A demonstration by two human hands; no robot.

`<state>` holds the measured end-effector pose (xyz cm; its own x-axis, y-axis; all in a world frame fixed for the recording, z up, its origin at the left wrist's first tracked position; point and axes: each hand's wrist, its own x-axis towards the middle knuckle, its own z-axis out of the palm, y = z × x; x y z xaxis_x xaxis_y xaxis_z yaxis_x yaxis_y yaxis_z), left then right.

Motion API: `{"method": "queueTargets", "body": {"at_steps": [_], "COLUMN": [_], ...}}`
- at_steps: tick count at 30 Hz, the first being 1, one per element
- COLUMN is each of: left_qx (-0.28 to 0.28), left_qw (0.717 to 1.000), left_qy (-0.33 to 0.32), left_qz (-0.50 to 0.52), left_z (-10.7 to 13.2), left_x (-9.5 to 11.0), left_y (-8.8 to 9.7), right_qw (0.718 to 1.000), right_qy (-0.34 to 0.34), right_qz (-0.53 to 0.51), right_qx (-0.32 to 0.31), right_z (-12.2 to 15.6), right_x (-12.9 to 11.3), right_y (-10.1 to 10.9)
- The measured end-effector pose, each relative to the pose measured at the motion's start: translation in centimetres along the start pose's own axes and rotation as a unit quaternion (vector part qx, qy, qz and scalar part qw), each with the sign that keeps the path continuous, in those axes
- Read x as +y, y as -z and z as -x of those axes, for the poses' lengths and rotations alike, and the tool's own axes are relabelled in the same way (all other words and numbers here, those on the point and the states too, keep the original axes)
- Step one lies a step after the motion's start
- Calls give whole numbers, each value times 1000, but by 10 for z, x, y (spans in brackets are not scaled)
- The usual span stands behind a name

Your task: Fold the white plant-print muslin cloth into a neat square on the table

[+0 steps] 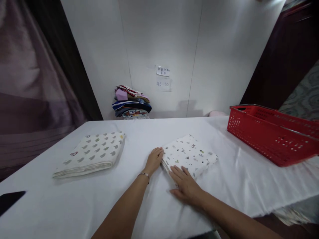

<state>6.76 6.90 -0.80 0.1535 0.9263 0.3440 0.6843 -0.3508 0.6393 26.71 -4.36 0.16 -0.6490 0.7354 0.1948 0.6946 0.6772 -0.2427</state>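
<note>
A folded white cloth (188,153) with a small scattered grey and green print lies on the white-covered table, turned at an angle. My left hand (154,161), with a bracelet at its wrist, rests against the cloth's left corner, fingers stretched out. Over the near edge of the same cloth lies my right hand (187,186), flat with the fingers spread and the thumb apart. Farther left is a second folded cloth (96,149), thicker, printed with rows of grey shapes; neither hand touches it.
A red plastic basket (264,132) with metal handles stands on the right of the table (119,202). Stacked folded fabrics (132,104) rise at the back, by a wall with two paper notes (163,79). A dark flat object (11,200) lies at the left edge.
</note>
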Motion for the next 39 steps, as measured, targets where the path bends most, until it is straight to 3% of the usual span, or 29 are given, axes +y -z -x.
{"method": "queueTargets", "body": {"at_steps": [3,5,7,9,12,15,17,20,22,24,27,30,33,36,39], "left_qx": [12,22,20,8,-7,-15,-20,-28,-33,-33,-22,3,36,74,94], "left_qw": [998,996,994,991,988,984,981,978,976,975,975,975,976,978,988], "left_qy": [60,90,111,132,155,178,191,205,212,214,215,210,189,156,73], "left_qz": [10,5,1,-1,-1,3,8,20,29,40,58,76,101,119,100], "left_z": [-9,-15,-21,-24,-28,-29,-25,-12,0,11,23,27,31,38,45], "left_x": [4,5,4,2,-1,-3,-3,-3,-2,-1,0,1,2,6,13], "left_y": [4,5,4,1,-1,0,3,5,5,4,4,3,3,3,6], "right_qw": [997,984,953,904,791,698,673,663,668,696,790,881,948,980,988], "right_qy": [-31,-99,-202,-321,-456,-465,-443,-412,-397,-402,-406,-331,-214,-137,-111], "right_qz": [-32,-39,-57,-122,-313,-476,-526,-558,-562,-527,-377,-234,-178,-126,-76], "right_qx": [59,142,220,256,262,264,272,282,282,274,263,243,157,69,72], "right_z": [21,40,59,73,79,69,56,34,22,14,11,18,30,41,45], "right_x": [23,46,70,87,98,99,103,123,141,155,155,125,82,52,40], "right_y": [9,13,18,24,34,41,44,46,46,45,41,33,28,29,33]}}
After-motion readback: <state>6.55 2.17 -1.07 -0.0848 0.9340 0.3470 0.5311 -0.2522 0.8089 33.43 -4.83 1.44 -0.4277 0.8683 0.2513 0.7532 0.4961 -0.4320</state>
